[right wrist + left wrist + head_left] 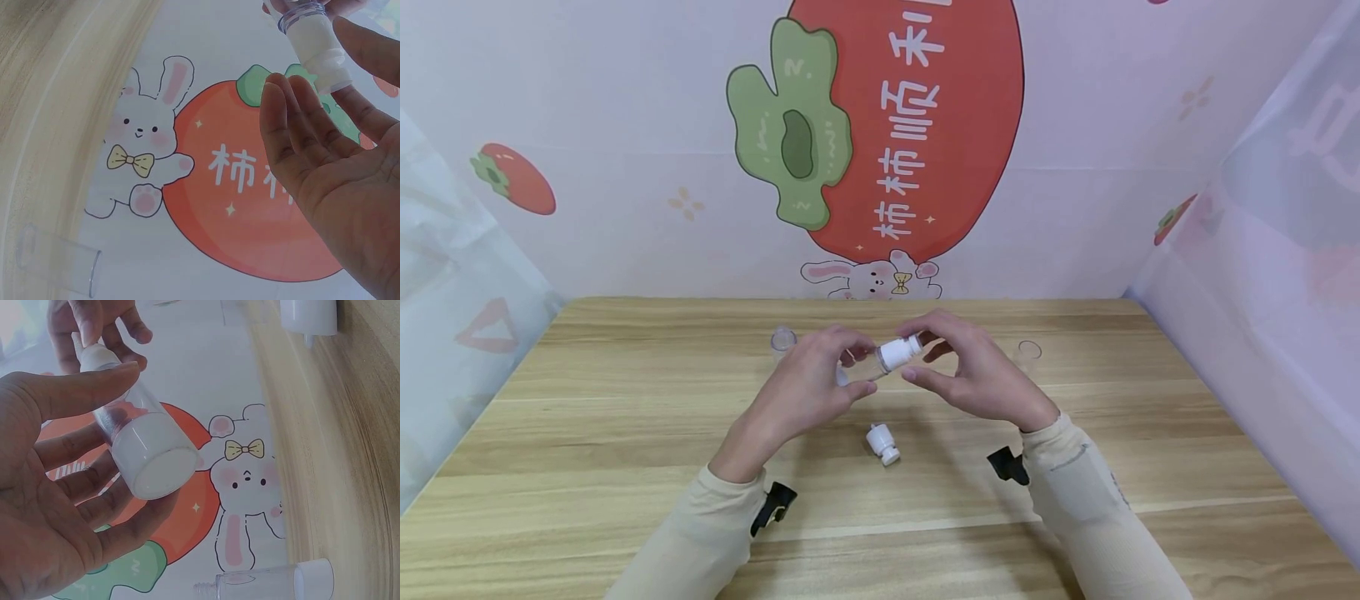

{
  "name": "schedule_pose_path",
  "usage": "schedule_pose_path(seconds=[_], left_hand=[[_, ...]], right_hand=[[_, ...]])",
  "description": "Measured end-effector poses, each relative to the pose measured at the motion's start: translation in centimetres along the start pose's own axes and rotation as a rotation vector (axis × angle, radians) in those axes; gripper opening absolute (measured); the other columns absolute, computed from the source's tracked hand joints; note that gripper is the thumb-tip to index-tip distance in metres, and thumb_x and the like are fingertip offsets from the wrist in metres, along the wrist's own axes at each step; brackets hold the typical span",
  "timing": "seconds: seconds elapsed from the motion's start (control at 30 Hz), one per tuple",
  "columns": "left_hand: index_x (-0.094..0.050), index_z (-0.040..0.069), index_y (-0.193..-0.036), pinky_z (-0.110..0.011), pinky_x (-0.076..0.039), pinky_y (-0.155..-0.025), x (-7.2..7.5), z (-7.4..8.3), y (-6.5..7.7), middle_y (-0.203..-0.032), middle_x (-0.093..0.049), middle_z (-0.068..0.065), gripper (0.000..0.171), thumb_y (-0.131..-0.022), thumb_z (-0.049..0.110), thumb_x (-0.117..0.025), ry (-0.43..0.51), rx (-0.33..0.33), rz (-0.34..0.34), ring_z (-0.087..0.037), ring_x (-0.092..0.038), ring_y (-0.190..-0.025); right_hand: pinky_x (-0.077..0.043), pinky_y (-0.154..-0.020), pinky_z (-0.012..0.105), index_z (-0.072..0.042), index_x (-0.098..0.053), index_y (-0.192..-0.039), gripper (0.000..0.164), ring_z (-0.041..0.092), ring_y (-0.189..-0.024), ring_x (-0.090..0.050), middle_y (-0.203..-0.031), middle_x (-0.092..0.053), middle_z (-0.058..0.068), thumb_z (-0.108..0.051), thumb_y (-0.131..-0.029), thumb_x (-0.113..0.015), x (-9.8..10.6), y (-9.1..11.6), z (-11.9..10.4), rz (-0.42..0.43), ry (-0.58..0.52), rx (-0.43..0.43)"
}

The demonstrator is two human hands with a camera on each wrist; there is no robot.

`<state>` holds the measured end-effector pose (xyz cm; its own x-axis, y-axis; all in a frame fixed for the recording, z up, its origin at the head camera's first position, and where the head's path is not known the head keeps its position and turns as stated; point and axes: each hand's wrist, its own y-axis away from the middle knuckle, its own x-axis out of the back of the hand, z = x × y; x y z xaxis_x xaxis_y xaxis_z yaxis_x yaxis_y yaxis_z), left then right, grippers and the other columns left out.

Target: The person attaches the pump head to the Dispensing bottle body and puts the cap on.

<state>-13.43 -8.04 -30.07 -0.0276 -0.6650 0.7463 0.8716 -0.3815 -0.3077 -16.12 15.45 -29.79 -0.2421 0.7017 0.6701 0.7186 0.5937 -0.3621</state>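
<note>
- At far left, a small persimmon print (516,177) decorates the pale backdrop (625,75) behind a wood-grain table (587,442).
- A cream sleeve (696,537) reaches in from the lower left, a black clip (772,506) at its cuff.
- A spare clear bottle (783,339) with a white base stands upright on the table, partly behind the left hand (808,371); the left wrist view shows its threaded neck uncovered.
- The left hand grips a second clear bottle (156,453) between thumb and fingers, holding it above the table, tilted, with its white base toward the palm.
- A white pump head (896,353) tops the held bottle, pointing up and to the right.
- Below the pair of hands, a loose white pump top (883,444) lies on its side on the tabletop.
- Above them, a large red persimmon print (970,125) with white lettering rises over a cartoon rabbit (877,279).
- The right hand (981,371) curves around the pump end, thumb and fingers wide apart; whether a fingertip touches it is hard to tell.
- Just beyond the right hand, a clear cap (59,259) stands rim up.
- At right, another cream sleeve (1093,500) bears a second black clip (1008,465).
</note>
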Motion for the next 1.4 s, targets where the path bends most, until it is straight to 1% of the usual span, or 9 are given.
schedule_pose_path(seconds=[0.13,0.33,0.6,0.83,1.1,1.3,1.4], left_hand=[[-0.073,0.002,-0.112,-0.038,-0.054,-0.08,0.01,-0.03,0.01,-0.103,-0.068,-0.007,0.038,-0.078,0.008,-0.088,0.01,-0.002,-0.005,-0.025,-0.064,-0.092],[-0.073,0.002,-0.111,-0.038,-0.054,-0.08,-0.03,-0.05,0.0,-0.102,-0.069,-0.008,0.037,-0.078,0.008,-0.088,0.011,-0.013,-0.005,-0.026,-0.065,-0.092],[-0.073,0.003,-0.11,-0.038,-0.053,-0.078,-0.12,-0.12,0.01,-0.101,-0.069,-0.008,0.037,-0.077,0.008,-0.089,0.0,-0.031,0.001,-0.025,-0.064,-0.09],[-0.073,0.003,-0.111,-0.038,-0.053,-0.079,-0.13,0.03,0.06,-0.102,-0.069,-0.008,0.038,-0.077,0.009,-0.089,-0.006,-0.018,-0.004,-0.024,-0.064,-0.091],[-0.073,0.004,-0.11,-0.038,-0.053,-0.078,-0.08,0.11,0.07,-0.102,-0.069,-0.008,0.037,-0.077,0.009,-0.089,-0.013,-0.017,-0.004,-0.024,-0.064,-0.091],[-0.073,0.004,-0.11,-0.037,-0.053,-0.078,-0.07,0.13,0.08,-0.101,-0.068,-0.006,0.037,-0.077,0.009,-0.089,-0.016,-0.021,0.003,-0.025,-0.064,-0.09],[-0.073,0.004,-0.11,-0.037,-0.053,-0.077,-0.07,0.14,0.08,-0.101,-0.068,-0.007,0.037,-0.077,0.009,-0.089,-0.015,-0.022,0.003,-0.025,-0.064,-0.091]], right_hand=[[-0.055,-0.088,0.035,-0.008,-0.064,-0.126,0.043,0.018,-0.105,-0.063,-0.119,-0.065,-0.002,-0.003,-0.086,-0.08,0.02,-0.04,0.1,0.0,-0.004,0.023],[-0.056,-0.089,0.035,-0.004,-0.063,-0.126,0.043,0.019,-0.104,-0.064,-0.119,-0.065,0.0,0.001,-0.085,-0.079,0.04,-0.03,0.11,0.0,-0.005,0.035],[-0.056,-0.087,0.034,-0.004,-0.065,-0.122,0.038,0.018,-0.101,-0.065,-0.115,-0.067,0.001,0.005,-0.086,-0.077,-0.06,-0.12,0.08,0.002,0.01,0.044],[-0.056,-0.087,0.033,-0.005,-0.065,-0.121,0.036,0.014,-0.1,-0.064,-0.114,-0.067,0.0,0.004,-0.087,-0.076,-0.16,-0.09,0.22,-0.003,0.018,0.042],[-0.056,-0.086,0.033,-0.006,-0.066,-0.12,0.035,0.021,-0.098,-0.066,-0.113,-0.067,0.0,0.003,-0.087,-0.076,-0.19,-0.14,0.15,-0.005,0.016,0.029],[-0.056,-0.086,0.033,-0.006,-0.067,-0.119,0.034,0.02,-0.097,-0.066,-0.112,-0.067,-0.001,0.002,-0.088,-0.076,-0.17,-0.12,0.18,-0.007,0.009,0.032],[-0.056,-0.085,0.032,-0.007,-0.067,-0.119,0.033,0.018,-0.097,-0.066,-0.111,-0.067,-0.002,0.001,-0.089,-0.076,-0.16,-0.12,0.2,-0.007,0.011,0.034]])
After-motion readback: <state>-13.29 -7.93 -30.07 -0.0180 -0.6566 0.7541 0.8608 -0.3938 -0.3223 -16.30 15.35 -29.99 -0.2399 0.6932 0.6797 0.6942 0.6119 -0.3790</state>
